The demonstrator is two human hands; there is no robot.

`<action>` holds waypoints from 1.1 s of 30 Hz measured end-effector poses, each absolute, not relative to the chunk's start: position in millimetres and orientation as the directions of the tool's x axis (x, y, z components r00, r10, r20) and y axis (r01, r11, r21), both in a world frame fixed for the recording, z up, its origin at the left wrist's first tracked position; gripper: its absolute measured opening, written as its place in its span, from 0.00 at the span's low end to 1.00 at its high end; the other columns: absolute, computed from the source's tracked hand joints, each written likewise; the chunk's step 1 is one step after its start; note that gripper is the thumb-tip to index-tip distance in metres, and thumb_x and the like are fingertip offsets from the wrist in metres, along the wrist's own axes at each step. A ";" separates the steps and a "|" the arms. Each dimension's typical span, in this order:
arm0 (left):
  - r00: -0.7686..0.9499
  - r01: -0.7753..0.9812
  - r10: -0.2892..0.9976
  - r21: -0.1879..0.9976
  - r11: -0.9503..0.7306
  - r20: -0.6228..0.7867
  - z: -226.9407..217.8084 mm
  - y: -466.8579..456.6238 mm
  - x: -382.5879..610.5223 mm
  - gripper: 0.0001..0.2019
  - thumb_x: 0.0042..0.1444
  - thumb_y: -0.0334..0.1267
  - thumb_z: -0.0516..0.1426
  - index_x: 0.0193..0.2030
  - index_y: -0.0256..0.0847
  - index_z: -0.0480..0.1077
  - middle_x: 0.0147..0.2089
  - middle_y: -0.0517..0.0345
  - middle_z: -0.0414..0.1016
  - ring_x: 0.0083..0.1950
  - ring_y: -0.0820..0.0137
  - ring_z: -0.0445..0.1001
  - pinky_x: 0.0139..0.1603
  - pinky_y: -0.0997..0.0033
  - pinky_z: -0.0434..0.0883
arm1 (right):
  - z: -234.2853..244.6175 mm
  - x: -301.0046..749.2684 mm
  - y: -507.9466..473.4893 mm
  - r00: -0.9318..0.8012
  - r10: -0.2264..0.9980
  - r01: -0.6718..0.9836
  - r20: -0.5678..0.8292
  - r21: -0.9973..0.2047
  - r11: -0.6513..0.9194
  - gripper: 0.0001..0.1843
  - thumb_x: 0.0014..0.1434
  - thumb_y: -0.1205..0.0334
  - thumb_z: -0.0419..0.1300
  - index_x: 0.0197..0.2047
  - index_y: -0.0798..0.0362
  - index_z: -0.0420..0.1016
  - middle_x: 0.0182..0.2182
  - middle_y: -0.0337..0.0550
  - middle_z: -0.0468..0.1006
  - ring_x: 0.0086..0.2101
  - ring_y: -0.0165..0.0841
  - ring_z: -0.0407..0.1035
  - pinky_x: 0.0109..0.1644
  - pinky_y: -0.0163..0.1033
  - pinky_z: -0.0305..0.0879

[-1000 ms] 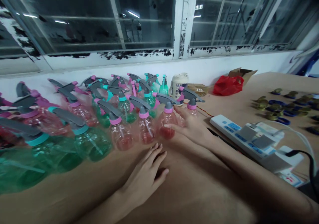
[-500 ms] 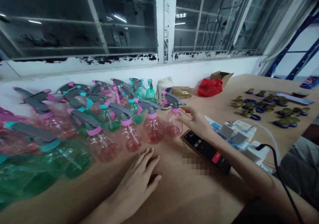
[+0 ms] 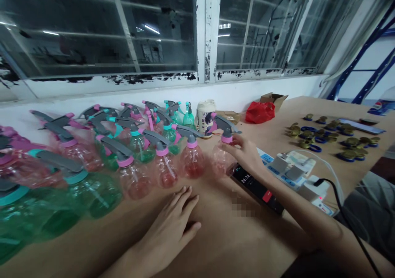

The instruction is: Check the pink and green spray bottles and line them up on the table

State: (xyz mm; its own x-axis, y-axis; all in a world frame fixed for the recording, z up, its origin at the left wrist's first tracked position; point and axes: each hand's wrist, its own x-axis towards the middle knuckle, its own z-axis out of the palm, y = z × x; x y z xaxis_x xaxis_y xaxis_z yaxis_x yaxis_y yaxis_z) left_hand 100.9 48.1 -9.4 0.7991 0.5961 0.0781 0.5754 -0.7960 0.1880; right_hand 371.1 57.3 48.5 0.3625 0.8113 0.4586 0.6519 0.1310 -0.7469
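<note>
My right hand grips a clear pink spray bottle just below its pink collar, with the grey trigger head above my fingers. That bottle stands at the right end of the front row, beside another pink spray bottle. Palm down on the brown table, my left hand lies with its fingers stretched out, holding nothing. Just ahead of its fingertips is a pink spray bottle. A phone showing a running timer lies under my right wrist.
Green spray bottles and more pink ones crowd the left side. Behind them stand a white cup, a red plastic bag and an open carton. A power strip with cables and several brass-coloured pieces lie right.
The pink bottle in my right hand has shifted right, widening the gap to its neighbour. My right fingers have closed further around it. My left hand stays flat; the view has shifted slightly.
</note>
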 end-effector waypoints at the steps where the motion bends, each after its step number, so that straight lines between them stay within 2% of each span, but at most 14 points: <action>1: 0.796 0.576 0.600 0.205 -0.792 0.084 -9.9 46.8 98.9 0.26 0.62 0.46 0.54 0.64 0.41 0.60 0.68 0.46 0.57 0.67 0.53 0.57 0.62 0.48 0.62 | 49.4 369.7 49.4 0.359 0.814 0.646 0.456 -0.751 0.136 0.15 0.53 0.52 0.61 0.39 0.53 0.77 0.33 0.46 0.81 0.36 0.42 0.74 0.37 0.43 0.67; 4: 0.777 0.578 0.620 0.267 -0.771 0.110 -8.4 40.5 93.2 0.27 0.62 0.48 0.53 0.65 0.42 0.58 0.67 0.49 0.59 0.66 0.54 0.59 0.61 0.49 0.63 | 47.7 358.0 23.6 0.340 0.828 0.634 0.447 -0.759 0.149 0.15 0.53 0.51 0.62 0.37 0.53 0.76 0.32 0.46 0.81 0.34 0.42 0.74 0.38 0.44 0.67; 6: 0.755 0.592 0.644 0.295 -0.750 0.122 -3.9 34.5 89.2 0.29 0.61 0.49 0.54 0.67 0.42 0.56 0.67 0.48 0.60 0.65 0.53 0.60 0.60 0.51 0.65 | 43.9 343.4 8.1 0.304 0.844 0.599 0.442 -0.777 0.191 0.16 0.51 0.51 0.64 0.38 0.53 0.77 0.35 0.46 0.81 0.36 0.44 0.74 0.41 0.46 0.68; 11: 0.695 0.647 0.712 0.344 -0.680 0.100 9.6 18.0 72.2 0.42 0.55 0.52 0.59 0.71 0.40 0.45 0.67 0.42 0.57 0.65 0.49 0.60 0.58 0.49 0.67 | 37.1 293.5 -11.5 0.060 0.927 0.437 0.371 -0.844 0.310 0.20 0.52 0.51 0.65 0.47 0.49 0.76 0.43 0.42 0.81 0.44 0.44 0.74 0.50 0.49 0.67; 13: 0.665 0.660 0.743 0.405 -0.633 0.079 10.3 11.7 60.5 0.45 0.54 0.54 0.59 0.71 0.40 0.40 0.68 0.40 0.54 0.66 0.48 0.58 0.59 0.46 0.65 | 36.8 272.7 -12.4 0.012 0.927 0.433 0.374 -0.838 0.333 0.21 0.51 0.49 0.66 0.47 0.48 0.76 0.43 0.41 0.81 0.45 0.44 0.74 0.51 0.50 0.66; 16: 0.604 0.643 0.787 0.507 -0.574 0.125 6.4 2.9 39.1 0.47 0.53 0.54 0.60 0.71 0.46 0.35 0.69 0.41 0.53 0.66 0.48 0.57 0.59 0.44 0.63 | 36.5 243.0 -11.3 -0.039 0.918 0.450 0.395 -0.813 0.369 0.20 0.51 0.48 0.66 0.46 0.48 0.76 0.42 0.41 0.82 0.44 0.44 0.74 0.50 0.50 0.66; 21: 0.486 0.629 0.854 0.604 -0.490 0.186 1.5 -7.9 4.1 0.43 0.53 0.51 0.62 0.69 0.49 0.42 0.66 0.45 0.59 0.64 0.51 0.62 0.58 0.46 0.65 | 36.0 202.3 -8.1 -0.186 0.908 0.467 0.374 -0.780 0.417 0.17 0.52 0.46 0.64 0.38 0.49 0.77 0.36 0.40 0.82 0.38 0.40 0.75 0.43 0.47 0.70; 26: 0.426 0.628 0.887 0.647 -0.432 0.179 5.4 -14.2 -16.9 0.38 0.53 0.49 0.62 0.66 0.47 0.50 0.63 0.50 0.64 0.63 0.56 0.64 0.59 0.52 0.66 | 39.4 183.0 6.3 -0.361 0.825 0.485 0.435 -0.668 0.564 0.19 0.50 0.45 0.65 0.40 0.50 0.76 0.38 0.45 0.78 0.42 0.42 0.71 0.47 0.51 0.67; 29: 0.440 0.643 0.884 0.633 -0.431 0.156 8.6 -15.4 -21.9 0.38 0.51 0.50 0.63 0.65 0.46 0.52 0.61 0.51 0.66 0.62 0.56 0.64 0.59 0.53 0.65 | 43.6 176.9 19.2 -0.448 0.796 0.394 0.406 -0.710 0.584 0.20 0.50 0.47 0.64 0.44 0.48 0.74 0.39 0.44 0.77 0.40 0.41 0.72 0.42 0.48 0.70; 33: 0.471 0.639 0.861 0.598 -0.484 0.193 10.9 -12.7 -24.3 0.38 0.50 0.52 0.64 0.64 0.44 0.55 0.60 0.50 0.67 0.61 0.55 0.65 0.59 0.53 0.65 | 52.7 168.2 30.4 -0.535 0.740 0.233 0.408 -0.770 0.593 0.22 0.50 0.50 0.64 0.49 0.43 0.72 0.44 0.40 0.76 0.39 0.37 0.71 0.42 0.44 0.72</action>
